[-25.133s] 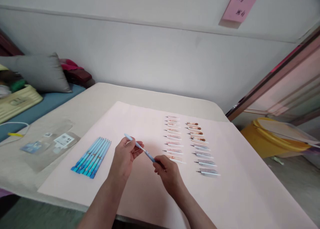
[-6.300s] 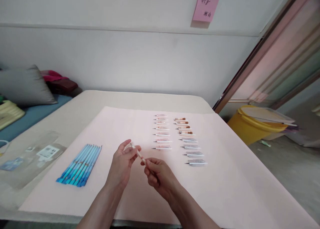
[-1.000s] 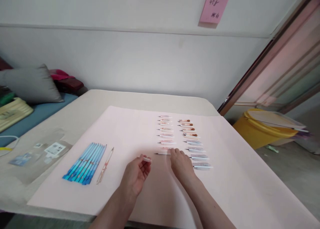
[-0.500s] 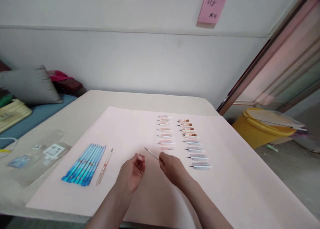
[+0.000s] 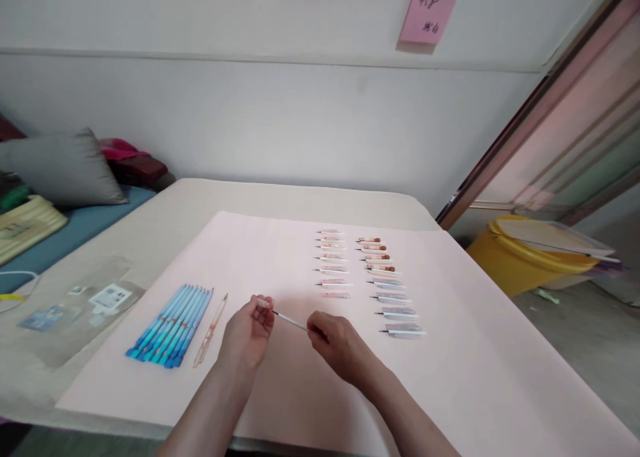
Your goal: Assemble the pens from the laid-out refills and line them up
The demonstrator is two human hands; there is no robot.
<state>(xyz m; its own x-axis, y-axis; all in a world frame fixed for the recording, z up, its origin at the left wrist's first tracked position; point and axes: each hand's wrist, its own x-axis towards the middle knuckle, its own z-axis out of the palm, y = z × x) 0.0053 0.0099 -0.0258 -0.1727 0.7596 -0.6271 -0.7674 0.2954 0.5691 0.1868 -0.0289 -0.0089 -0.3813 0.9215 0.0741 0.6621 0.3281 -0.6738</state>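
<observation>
My left hand [image 5: 247, 330] pinches a small pale pen part [image 5: 263, 303] between thumb and fingers. In my right hand [image 5: 340, 344] is a thin white pen refill [image 5: 291, 321], its dark tip pointing left and meeting or nearly meeting the pale part; I cannot tell whether it is inside. Left of my hands lies a clear-and-pink pen [image 5: 210, 334], beside a row of several blue pens [image 5: 170, 327]. Beyond my right hand, pink-patterned pen pieces with refills [image 5: 333, 270] lie in a column. Another column has brown-ended pieces [image 5: 379, 258] and greyish pieces with refills [image 5: 400, 312].
A pale pink sheet [image 5: 475, 350] covers much of the white table [image 5: 300, 200]. Clear plastic packaging [image 5: 90, 310] lies at the left edge. A yellow bin [image 5: 530, 247] stands on the floor at right. A grey cushion [image 5: 60, 167] rests at far left.
Both hands have shifted slightly left. The refill's tip, apart from the left hand before, is now up against its fingers and the small pale part.
</observation>
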